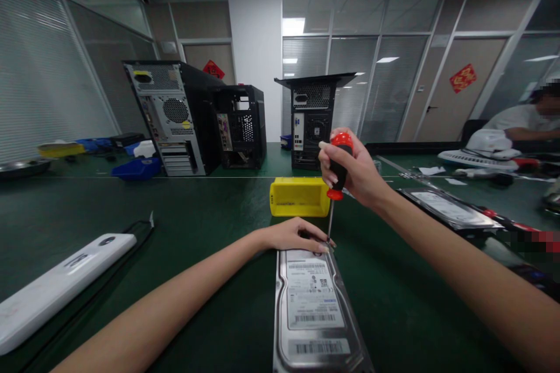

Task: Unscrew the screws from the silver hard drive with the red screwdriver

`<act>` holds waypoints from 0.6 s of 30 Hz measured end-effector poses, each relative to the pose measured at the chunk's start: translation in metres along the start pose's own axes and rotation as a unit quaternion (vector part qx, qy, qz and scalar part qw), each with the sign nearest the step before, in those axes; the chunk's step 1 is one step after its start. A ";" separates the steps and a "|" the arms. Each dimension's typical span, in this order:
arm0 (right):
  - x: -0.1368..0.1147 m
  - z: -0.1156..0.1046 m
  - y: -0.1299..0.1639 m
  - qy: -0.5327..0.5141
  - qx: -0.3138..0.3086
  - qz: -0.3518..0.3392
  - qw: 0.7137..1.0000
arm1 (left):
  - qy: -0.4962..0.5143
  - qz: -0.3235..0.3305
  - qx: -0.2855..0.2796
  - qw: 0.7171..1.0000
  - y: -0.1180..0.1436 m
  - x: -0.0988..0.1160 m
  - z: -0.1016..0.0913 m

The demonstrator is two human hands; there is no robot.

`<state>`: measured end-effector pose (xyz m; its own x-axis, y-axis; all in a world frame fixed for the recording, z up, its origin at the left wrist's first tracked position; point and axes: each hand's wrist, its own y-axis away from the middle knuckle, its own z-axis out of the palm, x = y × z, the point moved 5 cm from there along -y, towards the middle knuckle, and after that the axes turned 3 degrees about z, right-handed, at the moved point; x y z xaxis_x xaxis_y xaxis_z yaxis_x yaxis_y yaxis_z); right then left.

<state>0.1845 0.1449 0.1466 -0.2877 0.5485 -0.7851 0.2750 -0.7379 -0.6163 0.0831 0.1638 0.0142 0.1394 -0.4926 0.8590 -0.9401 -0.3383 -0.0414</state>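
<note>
Right hand [350,172] fisted on screwdriver [338,178], shaft vertical, tip at hard drive [312,309] 12 o'clock corner; left hand [293,235] flat, steadying.

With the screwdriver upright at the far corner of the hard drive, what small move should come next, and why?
Probably turn the screwdriver in place. The right hand grips its red handle, the tip sits at the far right corner of the hard drive, and the left hand steadies that far edge. Whether the tip sits in a screw is too small to tell.
</note>
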 end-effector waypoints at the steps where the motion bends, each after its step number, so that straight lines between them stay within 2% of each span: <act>1: -0.001 0.000 0.000 -0.005 0.001 0.000 1.000 | 0.001 0.002 -0.001 1.000 0.000 0.000 0.000; 8: -0.002 0.002 0.003 -0.038 -0.037 0.040 0.998 | -0.018 0.006 -0.004 1.000 0.002 0.000 -0.002; 11: 0.002 -0.001 0.002 -0.013 -0.019 0.049 0.999 | -0.016 0.004 -0.009 1.000 0.002 -0.001 -0.002; 18: 0.005 -0.008 0.000 0.010 0.037 0.020 0.999 | 0.001 -0.002 -0.014 1.000 0.002 -0.003 -0.001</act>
<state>0.1898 0.1510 0.1423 -0.2589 0.5255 -0.8104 0.2163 -0.7862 -0.5789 0.0803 0.1658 0.0119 0.1420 -0.4899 0.8601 -0.9481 -0.3170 -0.0240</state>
